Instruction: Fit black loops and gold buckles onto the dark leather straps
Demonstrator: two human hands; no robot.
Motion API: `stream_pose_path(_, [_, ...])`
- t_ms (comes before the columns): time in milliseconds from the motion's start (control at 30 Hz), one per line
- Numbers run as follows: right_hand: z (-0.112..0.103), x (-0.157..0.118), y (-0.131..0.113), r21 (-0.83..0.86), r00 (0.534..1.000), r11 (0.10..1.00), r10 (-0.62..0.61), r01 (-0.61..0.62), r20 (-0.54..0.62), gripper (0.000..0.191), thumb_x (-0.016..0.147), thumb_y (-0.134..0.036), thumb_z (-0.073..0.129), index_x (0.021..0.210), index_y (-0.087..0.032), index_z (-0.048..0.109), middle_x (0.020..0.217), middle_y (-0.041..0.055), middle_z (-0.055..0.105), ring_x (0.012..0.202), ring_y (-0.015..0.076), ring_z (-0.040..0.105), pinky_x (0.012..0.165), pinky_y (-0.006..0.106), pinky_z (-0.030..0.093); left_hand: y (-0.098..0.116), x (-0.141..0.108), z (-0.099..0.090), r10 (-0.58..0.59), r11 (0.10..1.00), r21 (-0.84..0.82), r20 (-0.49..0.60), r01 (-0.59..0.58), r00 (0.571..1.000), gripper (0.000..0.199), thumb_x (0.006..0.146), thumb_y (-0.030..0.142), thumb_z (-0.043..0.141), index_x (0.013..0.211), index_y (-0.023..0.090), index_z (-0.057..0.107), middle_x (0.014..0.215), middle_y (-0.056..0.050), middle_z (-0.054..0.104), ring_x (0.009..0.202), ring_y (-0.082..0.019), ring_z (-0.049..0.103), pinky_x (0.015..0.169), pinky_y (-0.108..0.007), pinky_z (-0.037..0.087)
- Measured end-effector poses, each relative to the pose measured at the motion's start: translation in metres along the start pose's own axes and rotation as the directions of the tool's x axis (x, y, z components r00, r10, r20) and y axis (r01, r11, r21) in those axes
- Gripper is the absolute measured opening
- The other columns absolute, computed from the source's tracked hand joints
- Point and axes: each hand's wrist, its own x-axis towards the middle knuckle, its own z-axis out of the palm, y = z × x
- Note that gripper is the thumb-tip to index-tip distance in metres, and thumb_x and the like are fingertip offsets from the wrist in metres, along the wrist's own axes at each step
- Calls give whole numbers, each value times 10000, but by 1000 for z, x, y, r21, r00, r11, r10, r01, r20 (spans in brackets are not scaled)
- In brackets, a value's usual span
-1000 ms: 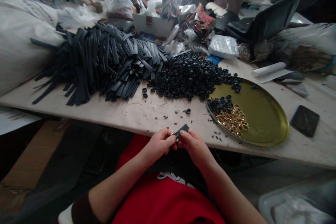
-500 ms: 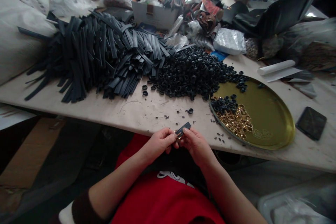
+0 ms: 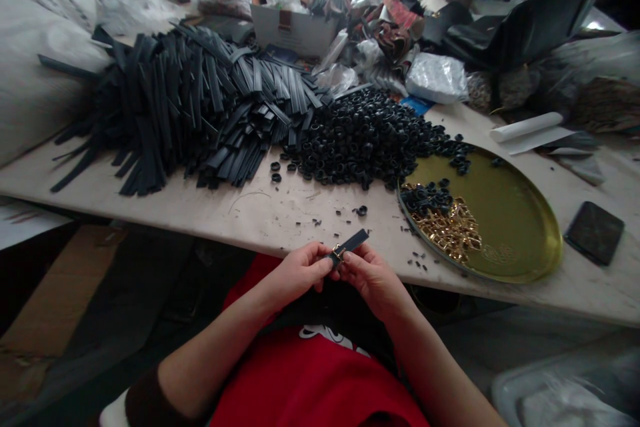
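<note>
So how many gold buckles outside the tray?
1 visible: the gold buckle on the black strap, between the left hand and right hand. Others may be hidden under the black loops.

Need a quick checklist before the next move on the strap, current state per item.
1. Strap held: left grip and right grip both have fingers at the black strap: ok.
2. Gold buckle at the strap, between the grips: ok.
3. Buckle fully seated: fingers hide part of it: cannot tell.
4. Spare gold buckles in the round tray: ok.
5. Table free of scraps in front of the grips: small black bits lie there: not ok.
6. Phone outside the tray: lies to its right on the table: ok.
</note>
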Motion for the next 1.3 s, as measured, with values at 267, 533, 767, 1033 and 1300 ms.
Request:
stream_pose_path(267, [3,-14,-2,204,995,974,101,-95,-17,317,604,-120,719,884,-195,590,737,-26,634,597,67,590,574,174,497,-5,-11,1,37,985,171,-71,-24,997,124,767,263,481,792,155,537,625,19,572,528,-76,471,488,-176,337])
stream_pose_path(533, [-15,-18,-27,206,991,973,-84,105,-107,304,634,-100,660,910,-213,603,733,-46,626,571,64,588,588,189,518,2,-26,-9,40,988,149,-90,-26,995,86,741,237,487,730,171,541,560,38,549,495,-81,461,480,-177,338])
stream_pose_path(767, [-36,-10,-42,48,997,999,-15,18,-69,118,665,-279,612,729,-182,631,698,-6,605,547,93,528,482,212,444,16,-37,-26,-46,969,244,-5,46,999,124,738,251,516,788,159,582,566,35,574,479,-78,465,466,-169,338])
stream_pose_path(1033, [-11,-10,-23,-549,985,829,161,-103,58,288,678,-430,652,630,-161,560,451,-79,372,402,39,261,375,179,144,36,-36,-71,-66,938,343,65,40,996,286,697,273,630,956,162,582,675,9,639,573,-109,552,522,-190,402])
stream_pose_path(1300, [9,-8,11,-161,993,981,112,-107,26,295,720,-449,614,694,-190,476,447,-117,227,391,44,129,377,192,88,18,-15,-64,10,916,-377,-312,-134,950,349,723,318,657,1020,150,581,810,-18,602,612,-58,531,536,-150,409])
